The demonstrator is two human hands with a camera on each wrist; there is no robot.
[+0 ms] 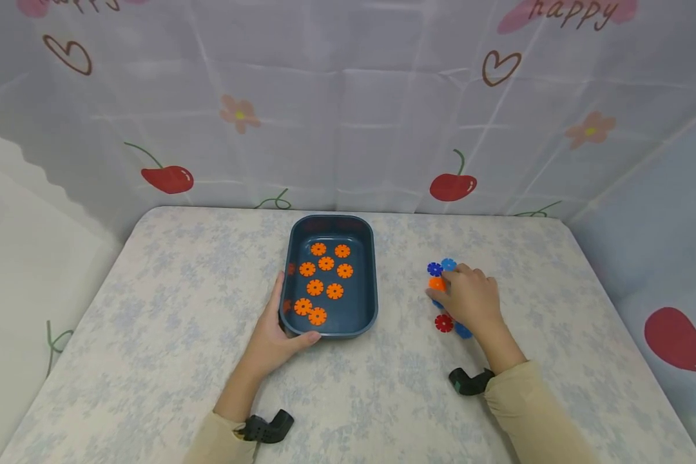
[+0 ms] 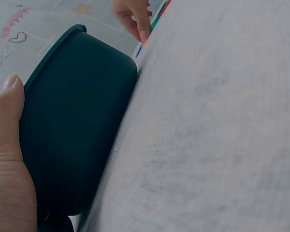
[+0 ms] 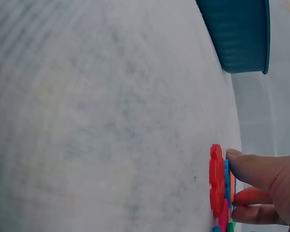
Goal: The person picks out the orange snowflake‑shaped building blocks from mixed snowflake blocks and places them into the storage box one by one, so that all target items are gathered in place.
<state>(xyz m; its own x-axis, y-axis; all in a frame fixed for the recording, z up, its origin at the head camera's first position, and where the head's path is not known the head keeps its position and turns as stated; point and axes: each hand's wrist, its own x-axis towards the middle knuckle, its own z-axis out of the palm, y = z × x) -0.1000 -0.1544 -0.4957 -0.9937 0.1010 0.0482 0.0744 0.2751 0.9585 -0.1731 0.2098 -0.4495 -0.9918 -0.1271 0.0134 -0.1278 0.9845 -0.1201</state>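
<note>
A dark teal tray [image 1: 359, 322] stands on the table with several orange notched plastic discs [image 1: 326, 263] lying flat inside. My left hand [image 1: 269, 345] holds its near left corner, thumb at the near wall and fingers along the left side. In the left wrist view, the thumb lies against the tray wall [image 2: 82, 106]. To the right, my right hand [image 1: 472, 296] pinches an orange disc [image 1: 437, 283] between thumb and forefinger. Around it lie a dark blue disc [image 1: 435, 269], a lighter blue disc [image 1: 449, 264] and a red disc [image 1: 443, 323]. The hand hides part of this group.
A pale blue-patterned cloth covers the table [image 1: 406, 399]. Behind it hangs a white curtain [image 1: 336, 129] printed with cherries and hearts. Another blue piece [image 1: 463, 330] lies beside the red disc. Each wrist wears a black mount [image 1: 267, 427].
</note>
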